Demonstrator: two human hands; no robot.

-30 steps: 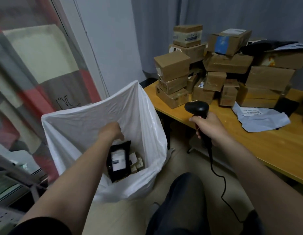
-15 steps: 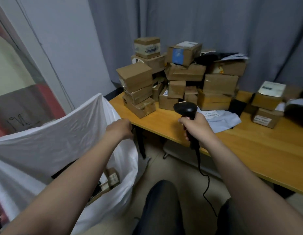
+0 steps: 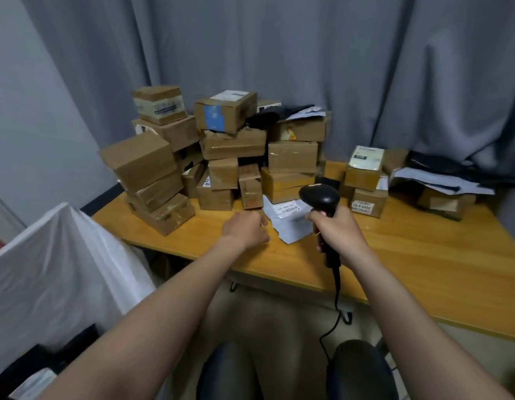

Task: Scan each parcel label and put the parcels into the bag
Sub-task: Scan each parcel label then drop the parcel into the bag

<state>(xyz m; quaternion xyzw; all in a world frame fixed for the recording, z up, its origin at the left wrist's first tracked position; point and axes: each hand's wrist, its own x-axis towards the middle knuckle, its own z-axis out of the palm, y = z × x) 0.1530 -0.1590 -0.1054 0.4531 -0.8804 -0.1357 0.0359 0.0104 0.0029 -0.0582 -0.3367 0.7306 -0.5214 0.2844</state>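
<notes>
A pile of several brown cardboard parcels (image 3: 221,151) stands at the back of the wooden table (image 3: 423,261). A grey mailer bag with a white label (image 3: 291,220) lies flat in front of the pile. My left hand (image 3: 246,228) hovers over the table just left of the mailer, fingers loosely curled, holding nothing. My right hand (image 3: 335,229) grips the handle of a black corded barcode scanner (image 3: 319,197), whose head is above the mailer. The white plastic bag (image 3: 57,272) stands open at the lower left, beside the table.
More parcels (image 3: 364,180) and grey and black mailers (image 3: 441,180) lie at the table's back right. A grey curtain (image 3: 308,67) hangs behind. The scanner cable (image 3: 335,301) drops off the table's front edge toward my knees (image 3: 357,370).
My left hand left the white bag's inside and moved right, up over the table next to the grey mailer. The view swung right from the bag to the table.
</notes>
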